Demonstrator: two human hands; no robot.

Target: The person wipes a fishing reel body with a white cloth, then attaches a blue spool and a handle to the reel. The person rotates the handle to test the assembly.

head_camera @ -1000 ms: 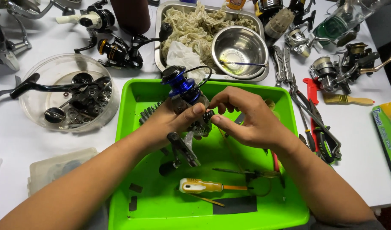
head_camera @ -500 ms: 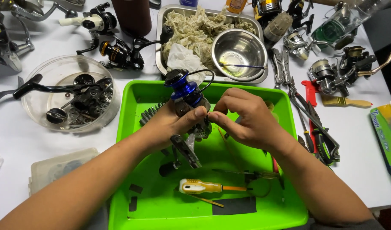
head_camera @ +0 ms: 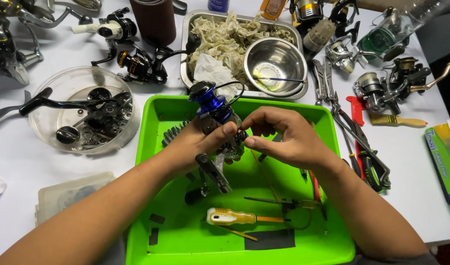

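at the far left edge lie spare fishing reels [head_camera: 9, 44] on the white table [head_camera: 19, 162], and just right of them a clear round bowl [head_camera: 82, 110] holds dark reel parts and a black crank handle. near the left edge sits a cloudy plastic box [head_camera: 68, 196]. the left hand [head_camera: 195, 145] is over the far left part of the green tray [head_camera: 185, 245], fingers wrapped around the body of a blue fishing reel [head_camera: 212, 110], thumb pressed on its side; the reel stands upright, its blue spool pointing far, its stem hanging down toward the tray. the right hand [head_camera: 288, 140] meets it from the right, thumb and forefinger pinched close together at the reel's side; what they pinch is too small to tell. near in the tray lies a yellow-handled screwdriver [head_camera: 234, 217]. beyond the tray a steel pan [head_camera: 193, 44] holds rags and a steel bowl [head_camera: 276, 64]. to the right lie pliers [head_camera: 372, 167], a small paintbrush [head_camera: 399, 120] and more reels [head_camera: 391, 83].
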